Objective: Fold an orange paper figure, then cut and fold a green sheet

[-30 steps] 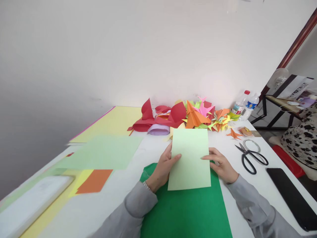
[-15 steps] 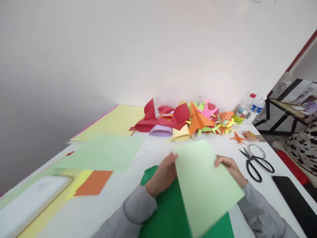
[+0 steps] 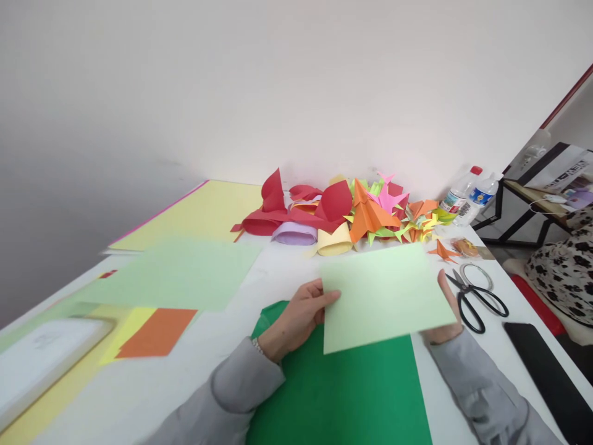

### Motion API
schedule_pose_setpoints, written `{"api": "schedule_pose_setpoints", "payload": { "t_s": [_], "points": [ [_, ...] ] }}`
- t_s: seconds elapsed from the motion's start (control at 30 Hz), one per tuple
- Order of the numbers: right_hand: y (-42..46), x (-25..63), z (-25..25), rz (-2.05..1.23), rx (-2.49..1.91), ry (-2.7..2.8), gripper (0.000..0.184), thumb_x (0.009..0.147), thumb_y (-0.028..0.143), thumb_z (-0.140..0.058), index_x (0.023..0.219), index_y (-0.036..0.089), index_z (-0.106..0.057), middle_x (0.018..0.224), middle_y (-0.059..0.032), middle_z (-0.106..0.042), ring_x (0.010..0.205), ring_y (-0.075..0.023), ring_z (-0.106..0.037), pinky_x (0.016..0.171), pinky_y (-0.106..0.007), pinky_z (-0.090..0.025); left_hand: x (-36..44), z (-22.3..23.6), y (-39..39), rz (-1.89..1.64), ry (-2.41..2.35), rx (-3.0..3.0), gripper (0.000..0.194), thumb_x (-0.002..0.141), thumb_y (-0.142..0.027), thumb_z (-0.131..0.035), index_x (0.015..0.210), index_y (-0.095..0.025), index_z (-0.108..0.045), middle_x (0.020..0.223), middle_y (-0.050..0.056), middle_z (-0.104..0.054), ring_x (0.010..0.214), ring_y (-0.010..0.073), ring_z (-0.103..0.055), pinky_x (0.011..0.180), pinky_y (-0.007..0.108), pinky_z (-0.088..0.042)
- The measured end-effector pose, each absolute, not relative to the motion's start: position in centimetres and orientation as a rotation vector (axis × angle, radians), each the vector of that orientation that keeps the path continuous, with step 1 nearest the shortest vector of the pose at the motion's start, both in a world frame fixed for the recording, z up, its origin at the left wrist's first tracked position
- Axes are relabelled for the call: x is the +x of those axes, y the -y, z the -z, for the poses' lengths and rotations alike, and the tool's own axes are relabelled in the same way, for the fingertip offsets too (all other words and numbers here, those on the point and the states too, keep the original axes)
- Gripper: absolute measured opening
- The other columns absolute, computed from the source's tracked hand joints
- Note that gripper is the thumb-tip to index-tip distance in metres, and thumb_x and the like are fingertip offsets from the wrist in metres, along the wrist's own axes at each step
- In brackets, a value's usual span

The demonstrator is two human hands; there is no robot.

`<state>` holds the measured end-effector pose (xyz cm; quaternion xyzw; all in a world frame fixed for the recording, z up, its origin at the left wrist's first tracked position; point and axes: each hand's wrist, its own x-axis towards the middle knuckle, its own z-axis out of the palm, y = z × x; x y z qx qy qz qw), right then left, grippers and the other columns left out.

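Observation:
A pale green sheet of paper (image 3: 382,296) is held up, turned wide, above a larger dark green sheet (image 3: 338,395) on the table. My left hand (image 3: 301,315) pinches its left edge, thumb on the front and fingers behind. At the sheet's right edge is my right hand (image 3: 445,315), its thumb raised and apart from the paper. The other fingers of that hand are hidden behind the sheet. Black-handled scissors (image 3: 475,296) lie just right of my right hand, beside a roll of clear tape (image 3: 477,276).
Folded paper shapes (image 3: 370,213) and red paper pieces (image 3: 319,210) are heaped along the wall, with two bottles (image 3: 463,191) to their right. Leftward lie more pale green paper (image 3: 185,272), orange paper (image 3: 160,332) and a white box (image 3: 50,352). A black flat object (image 3: 546,377) lies right.
The pale green sheet has turned from upright to sideways. My left thumb now lies on its front, and my right hand has shifted from pinching its upper edge to standing beside its right edge.

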<state>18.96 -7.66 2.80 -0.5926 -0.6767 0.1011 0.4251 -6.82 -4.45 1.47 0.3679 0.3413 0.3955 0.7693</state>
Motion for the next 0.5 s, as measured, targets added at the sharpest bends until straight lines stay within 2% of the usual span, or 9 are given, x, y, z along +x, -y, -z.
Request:
{"api": "schedule_pose_setpoints", "payload": {
  "t_s": [0.03, 0.1, 0.17, 0.2, 0.3, 0.37, 0.43, 0.5],
  "points": [
    [7.6, 19.0, -3.0, -0.368, -1.437, 1.7, 0.042, 0.092, 0.037, -0.044, 0.072, 0.012, -0.071, 0.073, -0.0058, -0.076, 0.064, -0.0128, -0.07, 0.056, -0.022, -0.055, -7.1, -1.5, 4.1, -0.9, -0.773, 0.814, 0.038, 0.069, -0.031, -0.08, 0.104, -0.016, -0.072, 0.093, 0.01, -0.076, 0.079, 0.0244, -0.071, 0.068, 0.034, -0.056],
    [7.6, 19.0, -3.2, -0.907, -1.278, 1.387, 0.032, 0.089, 0.041, -0.056, 0.085, 0.015, -0.074, 0.081, -0.0078, -0.077, 0.071, -0.0191, -0.072, 0.061, -0.029, -0.057, -7.7, -1.5, 3.6, -0.928, -0.81, 0.842, 0.039, 0.071, -0.033, -0.079, 0.105, -0.016, -0.071, 0.095, 0.01, -0.076, 0.079, 0.0247, -0.071, 0.067, 0.034, -0.057],
    [7.6, 18.8, -3.1, -1.28, -1.169, 1.088, 0.033, 0.077, 0.045, -0.071, 0.093, 0.017, -0.074, 0.086, -0.0094, -0.077, 0.071, -0.0234, -0.072, 0.063, -0.033, -0.057, -8.1, -1.7, 3.4, -0.93, -0.827, 0.868, 0.042, 0.072, -0.035, -0.077, 0.109, -0.015, -0.07, 0.097, 0.011, -0.075, 0.081, 0.0257, -0.07, 0.068, 0.035, -0.057],
    [7.6, 18.7, -3.0, -1.357, -1.169, 1.001, 0.036, 0.07, 0.045, -0.076, 0.093, 0.017, -0.074, 0.086, -0.0093, -0.077, 0.069, -0.0237, -0.072, 0.063, -0.034, -0.056, -8.2, -1.8, 3.4, -0.934, -0.831, 0.885, 0.045, 0.073, -0.036, -0.076, 0.113, -0.016, -0.069, 0.1, 0.011, -0.074, 0.083, 0.0264, -0.07, 0.067, 0.034, -0.057],
    [7.6, 18.6, -2.5, -1.372, -1.198, 0.907, 0.039, 0.063, 0.041, -0.083, 0.091, 0.016, -0.074, 0.083, -0.0085, -0.077, 0.067, -0.0225, -0.07, 0.064, -0.034, -0.055, -8.4, -2.3, 3.7, -0.974, -0.819, 0.962, 0.065, 0.075, -0.036, -0.075, 0.135, -0.023, -0.053, 0.114, 0.012, -0.07, 0.093, 0.0291, -0.069, 0.067, 0.034, -0.057],
    [7.5, 18.6, -2.5, -1.342, -1.18, 0.886, 0.039, 0.063, 0.039, -0.083, 0.094, 0.017, -0.073, 0.088, -0.0084, -0.077, 0.072, -0.0232, -0.071, 0.068, -0.035, -0.056, -8.6, -2.6, 3.9, -1.02, -0.753, 1.032, 0.089, 0.073, -0.032, -0.077, 0.148, -0.033, -0.03, 0.127, 0.012, -0.064, 0.102, 0.031, -0.066, 0.073, 0.037, -0.057],
    [7.4, 18.7, -2.6, -1.296, -1.171, 0.845, 0.046, 0.063, 0.036, -0.083, 0.104, 0.019, -0.07, 0.096, -0.008, -0.076, 0.079, -0.0243, -0.071, 0.072, -0.036, -0.056, -8.9, -2.8, 4.1, -1.033, -0.657, 1.147, 0.113, 0.065, -0.027, -0.084, 0.151, -0.04, -0.012, 0.14, 0.013, -0.053, 0.115, 0.034, -0.06, 0.084, 0.043, -0.055],
    [7.4, 18.8, -2.8, -1.241, -1.177, 0.781, 0.065, 0.062, 0.032, -0.084, 0.122, 0.025, -0.062, 0.106, -0.0063, -0.074, 0.087, -0.025, -0.071, 0.076, -0.037, -0.056, -9.4, -2.8, 4.3, -0.969, -0.629, 1.32, 0.126, 0.053, -0.023, -0.09, 0.151, -0.041, -0.013, 0.15, 0.013, -0.04, 0.126, 0.0373, -0.051, 0.095, 0.049, -0.049]
  ]
}}
